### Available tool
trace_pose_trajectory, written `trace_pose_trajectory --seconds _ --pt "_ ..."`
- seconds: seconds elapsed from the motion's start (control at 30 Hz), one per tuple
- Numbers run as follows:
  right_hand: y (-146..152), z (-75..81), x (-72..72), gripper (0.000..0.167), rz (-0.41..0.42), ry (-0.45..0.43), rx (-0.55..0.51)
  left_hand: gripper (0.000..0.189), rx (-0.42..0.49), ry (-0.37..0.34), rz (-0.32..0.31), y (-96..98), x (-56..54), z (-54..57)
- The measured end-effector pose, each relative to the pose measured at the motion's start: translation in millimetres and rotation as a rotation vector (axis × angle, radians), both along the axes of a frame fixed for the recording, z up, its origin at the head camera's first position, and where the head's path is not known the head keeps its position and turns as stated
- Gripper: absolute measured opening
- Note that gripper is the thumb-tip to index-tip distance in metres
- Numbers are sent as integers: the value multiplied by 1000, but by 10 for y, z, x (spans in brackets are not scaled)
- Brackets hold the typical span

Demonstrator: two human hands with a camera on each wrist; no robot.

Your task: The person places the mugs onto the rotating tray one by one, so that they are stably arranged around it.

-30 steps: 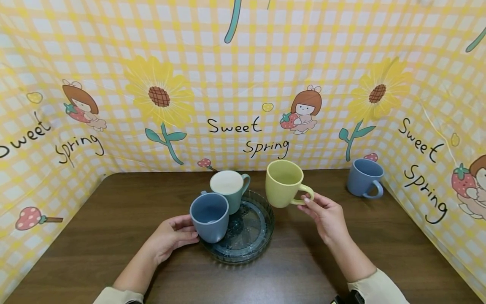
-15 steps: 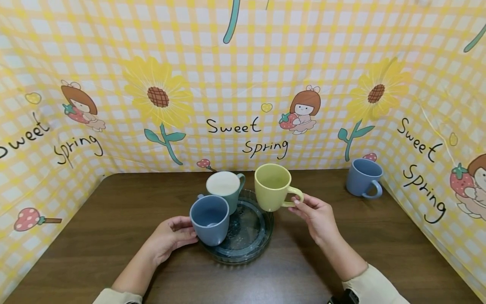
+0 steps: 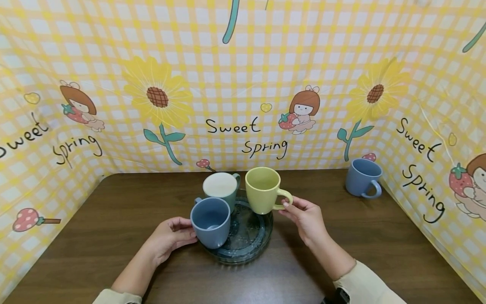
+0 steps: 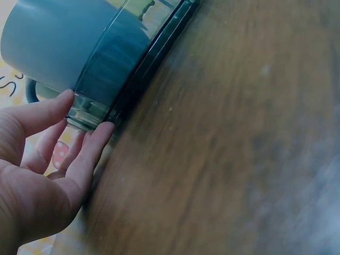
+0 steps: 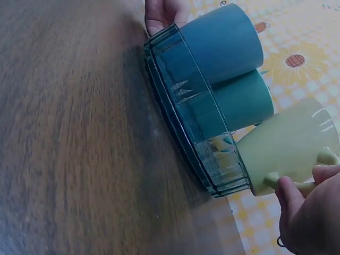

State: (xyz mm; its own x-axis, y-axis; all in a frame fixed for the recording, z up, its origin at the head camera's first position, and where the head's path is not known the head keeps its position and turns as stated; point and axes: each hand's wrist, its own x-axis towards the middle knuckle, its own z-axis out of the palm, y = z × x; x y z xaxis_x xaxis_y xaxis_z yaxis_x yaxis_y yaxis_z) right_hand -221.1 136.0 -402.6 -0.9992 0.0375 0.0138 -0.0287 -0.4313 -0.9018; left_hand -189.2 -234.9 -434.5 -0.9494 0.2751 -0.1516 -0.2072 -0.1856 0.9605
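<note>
My right hand (image 3: pixel 305 221) pinches the handle of a yellow-green mug (image 3: pixel 262 192). The mug is upright, its base close over the back right rim of a round, dark clear glass dish (image 3: pixel 248 249). Inside the dish stand a blue mug (image 3: pixel 210 221) at the front left and a teal mug (image 3: pixel 224 188) with a white interior behind it. My left hand (image 3: pixel 172 238) rests its fingertips against the dish's left side, beside the blue mug. In the left wrist view the thumb (image 4: pixel 61 103) lies at the dish's rim, another fingertip lower by its base.
A second blue mug (image 3: pixel 363 178) stands at the back right of the brown wooden table (image 3: pixel 387 253), handle toward the front right. A yellow checked cloth (image 3: pixel 243 84) with printed flowers and figures rises around the back and sides.
My right hand has carried the yellow-green mug left and slightly lower, from the dish's right side to over its back right rim. My left hand has stayed at the dish.
</note>
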Motion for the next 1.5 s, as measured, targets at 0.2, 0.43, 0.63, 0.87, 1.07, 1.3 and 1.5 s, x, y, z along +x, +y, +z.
trace_pose_trajectory --seconds 0.2,0.43,0.63,0.87,1.07,1.3,1.5 --pt "-58 -20 -26 24 -3 -13 -1 47 -53 -14 18 27 -9 12" --pt "-106 -25 -35 26 8 -21 -17 76 -128 -13 29 58 -5 38" --pt "-165 -32 -32 19 17 -39 -22 75 -118 9 10 53 12 40" --pt "-222 -96 -60 17 12 -55 -14 75 -107 5 16 46 11 27" --pt "-226 -134 -85 19 15 -79 17 75 -107 5 16 57 18 42" --pt "-216 -106 -132 28 37 -52 204 73 -101 7 14 54 20 35" --pt "-176 -89 -182 20 -3 40 554 74 -113 4 12 59 28 41"
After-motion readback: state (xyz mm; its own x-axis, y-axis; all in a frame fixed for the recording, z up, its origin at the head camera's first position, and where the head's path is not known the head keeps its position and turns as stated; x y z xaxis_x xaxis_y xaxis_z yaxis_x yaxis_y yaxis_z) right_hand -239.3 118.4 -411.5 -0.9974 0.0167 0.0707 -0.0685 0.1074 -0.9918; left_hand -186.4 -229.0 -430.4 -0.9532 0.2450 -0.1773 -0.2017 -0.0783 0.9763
